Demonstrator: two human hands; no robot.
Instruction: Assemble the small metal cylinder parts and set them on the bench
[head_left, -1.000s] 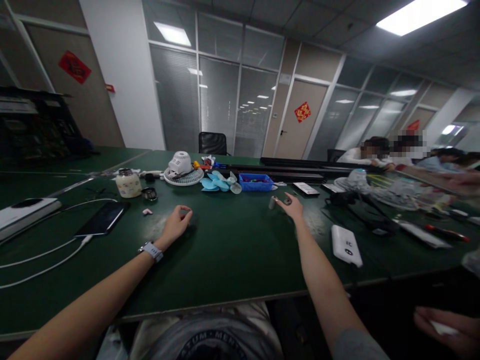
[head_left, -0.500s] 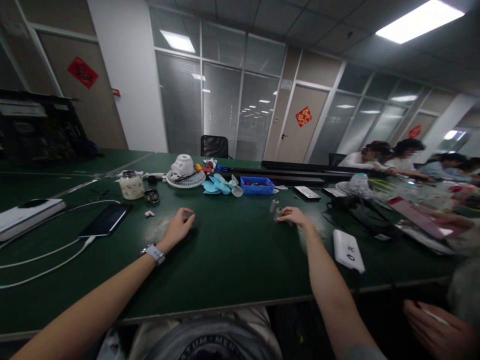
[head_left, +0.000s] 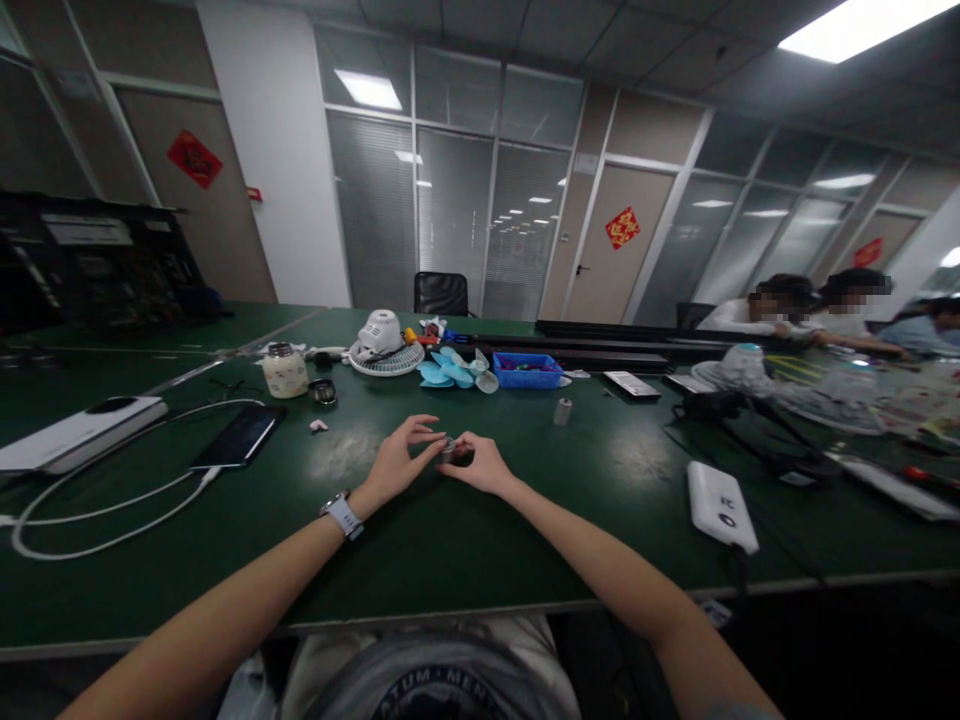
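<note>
My left hand point(head_left: 396, 462) and my right hand point(head_left: 481, 464) meet at the middle of the green table point(head_left: 465, 540). Between their fingertips sits a small dark round part point(head_left: 452, 452), pinched from both sides. A watch is on my left wrist point(head_left: 344, 516). A small grey cylinder point(head_left: 561, 411) stands on the table farther back to the right, apart from both hands.
A white fan body point(head_left: 385, 344), blue fan blades point(head_left: 452, 371) and a blue tray point(head_left: 528, 369) lie at the back. A phone point(head_left: 238, 437) with white cable and a white box point(head_left: 78, 433) are at left. A white power bank point(head_left: 722, 505) lies right. Other people sit far right.
My right hand drew back from the grey cylinder toward the middle, bringing a small dark part. My left hand moved right to meet it. The camera view shifted a little leftward.
</note>
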